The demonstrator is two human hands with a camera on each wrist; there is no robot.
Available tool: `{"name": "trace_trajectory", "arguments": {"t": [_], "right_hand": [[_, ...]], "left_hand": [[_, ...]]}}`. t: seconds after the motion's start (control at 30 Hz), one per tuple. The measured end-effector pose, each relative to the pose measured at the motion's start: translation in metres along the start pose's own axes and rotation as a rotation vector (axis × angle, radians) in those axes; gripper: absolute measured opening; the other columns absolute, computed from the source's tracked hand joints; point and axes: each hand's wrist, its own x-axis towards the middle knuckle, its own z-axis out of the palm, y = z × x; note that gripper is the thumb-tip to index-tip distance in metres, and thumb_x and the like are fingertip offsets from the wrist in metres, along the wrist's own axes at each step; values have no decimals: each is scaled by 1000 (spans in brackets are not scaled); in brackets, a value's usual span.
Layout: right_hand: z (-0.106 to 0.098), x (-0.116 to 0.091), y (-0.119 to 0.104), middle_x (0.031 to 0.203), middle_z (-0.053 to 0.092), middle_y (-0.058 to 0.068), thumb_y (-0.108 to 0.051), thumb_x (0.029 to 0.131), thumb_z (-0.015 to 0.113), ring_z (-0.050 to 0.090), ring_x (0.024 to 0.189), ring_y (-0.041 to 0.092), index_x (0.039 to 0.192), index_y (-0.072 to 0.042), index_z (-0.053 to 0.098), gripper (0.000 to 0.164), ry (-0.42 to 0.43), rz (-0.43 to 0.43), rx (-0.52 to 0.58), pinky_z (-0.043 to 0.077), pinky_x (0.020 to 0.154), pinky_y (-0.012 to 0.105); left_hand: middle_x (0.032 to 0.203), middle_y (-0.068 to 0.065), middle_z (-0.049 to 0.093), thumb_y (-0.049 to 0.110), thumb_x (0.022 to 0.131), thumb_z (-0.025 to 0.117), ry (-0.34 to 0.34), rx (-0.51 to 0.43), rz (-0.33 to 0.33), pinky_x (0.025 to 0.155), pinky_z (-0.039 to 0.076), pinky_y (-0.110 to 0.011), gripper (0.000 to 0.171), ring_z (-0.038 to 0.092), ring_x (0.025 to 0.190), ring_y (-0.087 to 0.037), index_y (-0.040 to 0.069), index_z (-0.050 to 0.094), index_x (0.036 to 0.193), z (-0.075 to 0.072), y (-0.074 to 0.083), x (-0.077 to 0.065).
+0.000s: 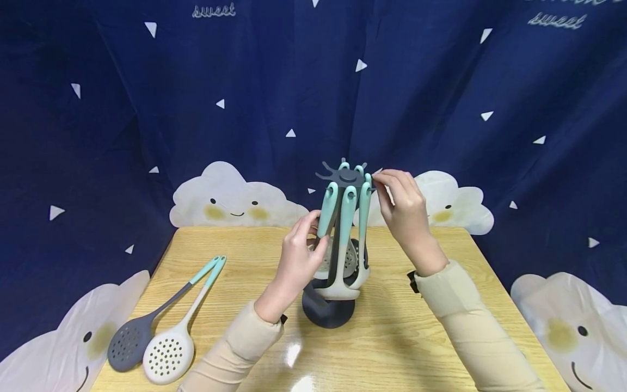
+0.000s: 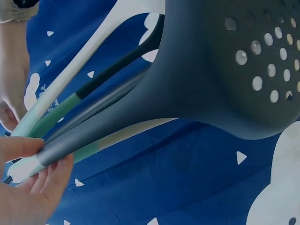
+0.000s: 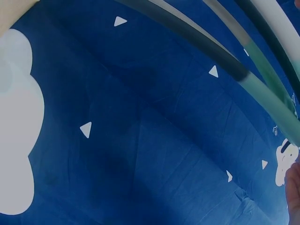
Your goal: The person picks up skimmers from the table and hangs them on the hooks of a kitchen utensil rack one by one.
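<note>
- Head view: a dark utensil stand [image 1: 328, 310] sits on the wooden table [image 1: 421, 337] with several mint-handled utensils hanging from its top hooks. The left hand [image 1: 299, 258] has its fingers curled round the handle of a hanging skimmer [image 1: 327, 215] on the stand's left side. The right hand [image 1: 404, 209] pinches a hook arm at the stand's top right. Left of the stand, well apart from it, a grey slotted spoon [image 1: 128, 342] and a white slotted spoon [image 1: 168, 354] lie side by side.
- Left wrist view: the thumb and fingers [image 2: 47, 180] clasp a grey handle with a mint end; its dark perforated bowl [image 2: 234, 70] fills the upper right.
- Right wrist view: only handles [image 3: 225, 61] cross the blue cloth [image 3: 140, 140]; the grip itself cannot be seen here.
</note>
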Motion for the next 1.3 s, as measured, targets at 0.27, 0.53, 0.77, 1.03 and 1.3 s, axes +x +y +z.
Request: {"name": "trace_trajectory", "arguments": {"t": [0.27,0.53,0.77,1.03,1.3], "right_hand": [[0,0,0,87,60,18,8,81,59,56,80,31,90,8,62,9,1,1,-6,48,73,38],[0,0,0,87,60,18,8,81,59,56,79,31,89,8,62,9,9,3,-3,48,72,38],[0,0,0,87,61,18,8,81,58,56,79,31,89,8,62,9,15,3,2,48,73,37],[1,0,0,86,60,18,8,81,59,56,78,31,89,8,62,9,10,-2,0,48,72,38],[1,0,0,87,61,18,9,81,58,56,79,31,89,8,62,9,13,-1,1,48,73,37]], "left_hand": [[88,-15,58,-8,74,65,19,-77,15,60,54,-28,40,61,76,-22,-5,53,112,4,-8,-1],[88,-17,58,-10,73,65,23,-125,9,59,55,-32,41,61,76,-24,-5,54,113,5,-10,-1],[91,-22,58,-11,72,67,-9,-182,13,61,54,-38,46,61,77,-30,-9,51,115,4,-14,0],[109,-13,55,7,74,71,-165,-127,14,80,47,-37,58,55,96,-23,1,45,126,-13,-26,0],[116,-13,51,12,81,64,-126,-5,-15,90,40,-41,46,48,105,-26,1,49,123,-35,-61,4]]}}
